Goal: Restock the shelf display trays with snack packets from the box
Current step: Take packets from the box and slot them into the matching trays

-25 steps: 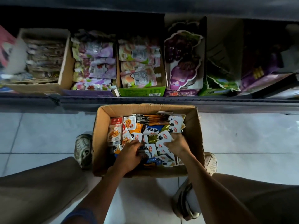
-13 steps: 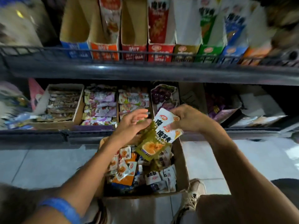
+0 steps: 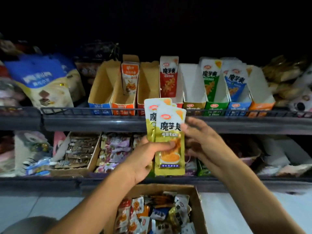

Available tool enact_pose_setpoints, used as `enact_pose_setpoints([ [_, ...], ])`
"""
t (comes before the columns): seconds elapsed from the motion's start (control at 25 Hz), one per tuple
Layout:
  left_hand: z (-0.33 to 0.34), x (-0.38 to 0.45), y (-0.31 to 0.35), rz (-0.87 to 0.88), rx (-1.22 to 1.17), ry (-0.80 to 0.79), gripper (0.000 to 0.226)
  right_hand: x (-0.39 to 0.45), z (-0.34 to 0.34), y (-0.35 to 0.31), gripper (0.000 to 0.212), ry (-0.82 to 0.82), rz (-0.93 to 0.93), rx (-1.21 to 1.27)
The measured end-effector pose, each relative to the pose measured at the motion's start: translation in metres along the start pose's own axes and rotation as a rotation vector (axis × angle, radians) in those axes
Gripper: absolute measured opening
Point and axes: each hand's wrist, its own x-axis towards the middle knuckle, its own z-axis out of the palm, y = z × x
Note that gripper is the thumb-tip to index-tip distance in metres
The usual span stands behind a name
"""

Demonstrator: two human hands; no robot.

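At frame centre the left hand [image 3: 143, 159] pinches two yellow packets [image 3: 168, 141] upright below the trays [image 3: 194, 92], right hand [image 3: 204, 142] fingers spread loosely beside them; that thin pinch could let one slip into the box [image 3: 197, 205].

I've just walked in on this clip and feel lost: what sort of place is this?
Most likely a small grocery or snack shop. A dark metal shelf carries a row of branded display trays, a lower tier holds more packaged sweets, and the left hand lifts yellow snack packets from a cardboard box on the tiled floor.
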Motion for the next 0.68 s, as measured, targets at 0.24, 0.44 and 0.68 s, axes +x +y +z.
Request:
enact_pose_setpoints([
  [0.24,0.014,0.012,0.009,0.003,-0.153,-0.001,0.044,0.012,0.008,0.009,0.014,0.276,-0.077,0.088],
  [0.44,0.016,0.022,0.008,0.038,-0.120,0.106,0.060,0.010,0.013,0.007,0.020,0.292,-0.065,0.177],
  [0.68,0.023,0.010,0.012,0.077,-0.051,0.050,0.025,0.005,0.012,0.003,0.019,0.260,-0.059,0.180],
])
